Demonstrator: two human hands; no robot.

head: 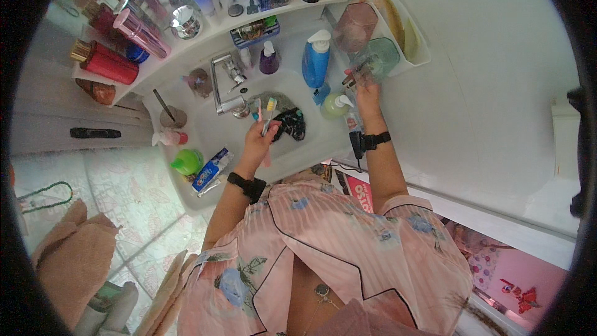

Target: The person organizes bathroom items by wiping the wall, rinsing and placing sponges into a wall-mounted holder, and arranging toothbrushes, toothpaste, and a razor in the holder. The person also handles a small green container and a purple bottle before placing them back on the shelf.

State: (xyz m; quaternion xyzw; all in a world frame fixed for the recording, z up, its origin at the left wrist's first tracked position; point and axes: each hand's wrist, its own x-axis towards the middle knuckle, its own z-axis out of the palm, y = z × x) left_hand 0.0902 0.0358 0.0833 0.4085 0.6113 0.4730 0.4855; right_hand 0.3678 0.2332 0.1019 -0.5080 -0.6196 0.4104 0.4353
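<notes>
My left hand (259,142) is closed around toothbrushes (269,114), one pink and one with yellow bristles, heads up, over the basin. Below them a dark patterned cloth (293,123) lies in the sink. My right hand (368,81) is raised at the basin's right side, touching or holding something clear beside a green translucent cup (382,58); its fingers are partly hidden, so the grip is unclear. A pink translucent cup (357,25) sits behind, by a white holder (422,53). Near my right hand are a blue pump bottle (315,63) and a pale green pump bottle (335,105).
The chrome faucet (226,102) rises at the back of the white sink (205,126). A toothpaste box (211,170) and a green bottle (187,162) stand on its left rim. Above, a shelf (210,28) holds cosmetics; towels (77,252) hang at lower left.
</notes>
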